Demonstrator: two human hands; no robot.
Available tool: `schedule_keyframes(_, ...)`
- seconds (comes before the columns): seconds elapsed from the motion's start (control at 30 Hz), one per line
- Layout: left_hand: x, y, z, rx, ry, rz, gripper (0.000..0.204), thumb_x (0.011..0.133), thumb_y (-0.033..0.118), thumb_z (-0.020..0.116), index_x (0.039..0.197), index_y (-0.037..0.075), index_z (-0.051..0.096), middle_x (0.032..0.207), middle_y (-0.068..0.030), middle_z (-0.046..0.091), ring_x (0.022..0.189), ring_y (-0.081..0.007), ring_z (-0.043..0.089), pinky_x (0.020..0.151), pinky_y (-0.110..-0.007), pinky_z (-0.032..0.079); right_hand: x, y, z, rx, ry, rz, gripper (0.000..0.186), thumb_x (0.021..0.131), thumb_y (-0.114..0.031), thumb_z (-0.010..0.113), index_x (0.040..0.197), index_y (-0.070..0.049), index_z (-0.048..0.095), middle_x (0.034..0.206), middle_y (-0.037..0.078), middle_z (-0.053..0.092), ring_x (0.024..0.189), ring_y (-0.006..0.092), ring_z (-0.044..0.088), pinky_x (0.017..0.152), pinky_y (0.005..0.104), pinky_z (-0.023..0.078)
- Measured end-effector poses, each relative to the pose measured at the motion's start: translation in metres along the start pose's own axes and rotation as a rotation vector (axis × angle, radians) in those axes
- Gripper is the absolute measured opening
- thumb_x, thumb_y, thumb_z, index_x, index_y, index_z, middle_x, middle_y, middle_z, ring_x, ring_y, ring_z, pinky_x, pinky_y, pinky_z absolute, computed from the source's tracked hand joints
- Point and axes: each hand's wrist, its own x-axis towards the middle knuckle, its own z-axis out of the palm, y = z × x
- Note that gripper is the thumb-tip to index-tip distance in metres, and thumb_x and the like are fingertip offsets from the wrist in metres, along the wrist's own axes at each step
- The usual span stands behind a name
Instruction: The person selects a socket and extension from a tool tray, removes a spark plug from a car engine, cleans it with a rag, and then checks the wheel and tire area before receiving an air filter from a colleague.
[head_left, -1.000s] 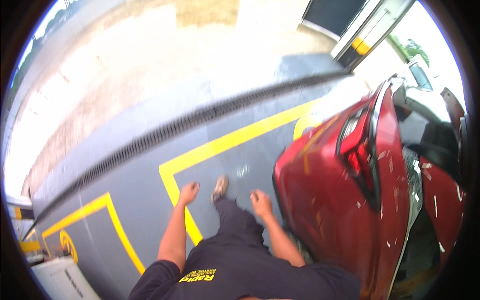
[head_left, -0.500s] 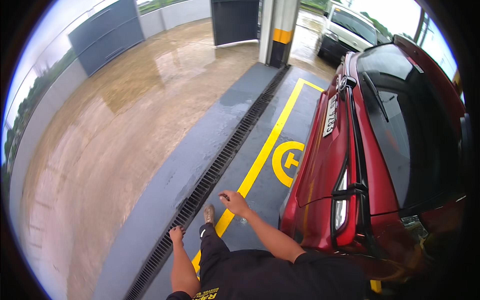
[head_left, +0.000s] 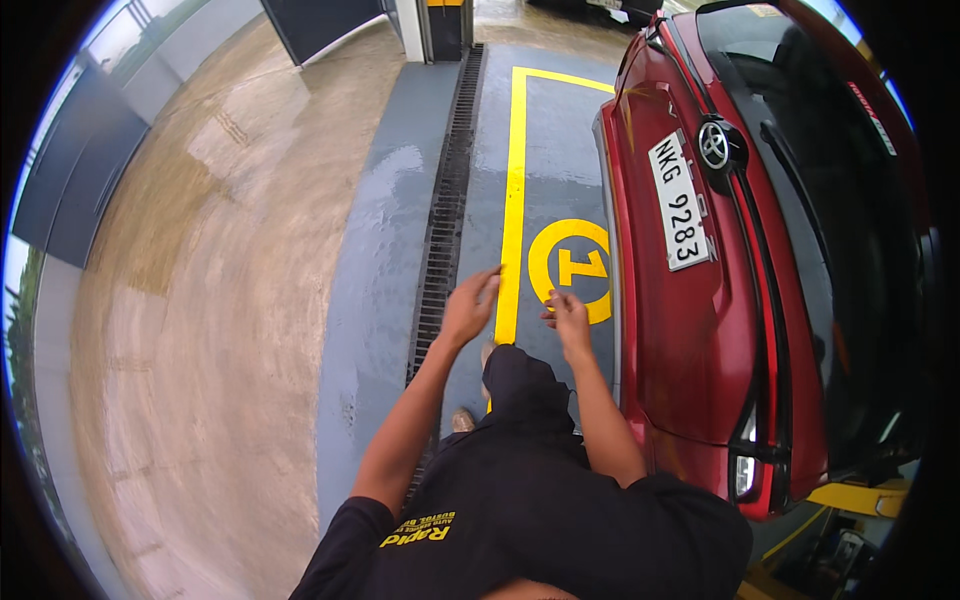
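Both my hands are raised in front of me over the painted floor, beside the rear of a red car (head_left: 670, 350). My left hand (head_left: 470, 308) is above the drain grate (head_left: 437, 260) and the yellow line (head_left: 514, 200). Its fingers reach forward, with nothing plainly held. My right hand (head_left: 570, 322) is nearer the car, over the yellow circle marking (head_left: 541, 262). Its fingers are loosely bent and apart, and I see nothing in them. Neither hand touches the car.
Wet brown concrete (head_left: 230, 300) spreads to the left, up to a wall with a dark gate panel (head_left: 75, 160). A pillar (head_left: 445, 30) and another dark gate (head_left: 320, 22) stand ahead. Behind the car at lower right is yellow equipment (head_left: 860, 498).
My view has turned, and I am further along the car's rear, with its plate now closer. My left hand has come up and forward, and my hands are now nearly level.
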Motion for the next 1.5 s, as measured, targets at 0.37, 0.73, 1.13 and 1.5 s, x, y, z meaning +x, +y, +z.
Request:
schedule_keyframes(0.37,0.301,-0.054,0.015,0.060,-0.393,0.252,0.071,0.116,0.048,0.033,0.174,0.007,0.022,0.179,-0.0147,0.025,0.168,-0.0351,0.014,0.134,-0.053,0.010,0.284,-0.193,0.127,0.781,-0.186,0.049,0.085,0.111,-0.072,0.028,0.162,-0.006,0.044,0.164,0.018,0.042,0.154,0.0315,0.035,0.127,0.0512,0.030)
schedule_keyframes(0.73,0.696,-0.095,-0.114,-0.330,0.285,-0.125,0.049,0.117,0.030,0.049,0.151,-0.005,0.057,0.137,-0.0199,0.070,0.130,-0.0268,0.065,0.113,-0.039,0.048,0.597,-0.399,0.224,0.393,-0.380,-0.285,0.061,0.116,-0.056,0.043,0.146,-0.006,0.062,0.143,0.009,0.065,0.129,0.0204,0.061,0.107,0.0394,0.048)
schedule_keyframes(1.13,1.126,-0.042,-0.018,-0.331,-0.176,0.091,0.034,0.113,0.019,0.054,0.131,-0.004,0.070,0.111,-0.0151,0.079,0.100,-0.0212,0.074,0.092,-0.036,0.057,0.833,-0.445,0.109,0.321,0.329,-0.088,0.032,0.112,-0.028,0.060,0.127,-0.003,0.073,0.108,0.004,0.075,0.095,0.0122,0.068,0.085,0.0299,0.053)
schedule_keyframes(1.5,1.431,-0.017,0.226,-0.310,-0.674,0.240,0.028,0.113,0.015,0.056,0.127,-0.003,0.072,0.105,-0.0138,0.079,0.097,-0.0188,0.074,0.088,-0.034,0.059,1.068,-0.453,-0.036,0.467,0.802,0.029,0.025,0.108,-0.021,0.064,0.121,-0.001,0.074,0.103,0.006,0.076,0.087,0.0130,0.069,0.079,0.0292,0.053)
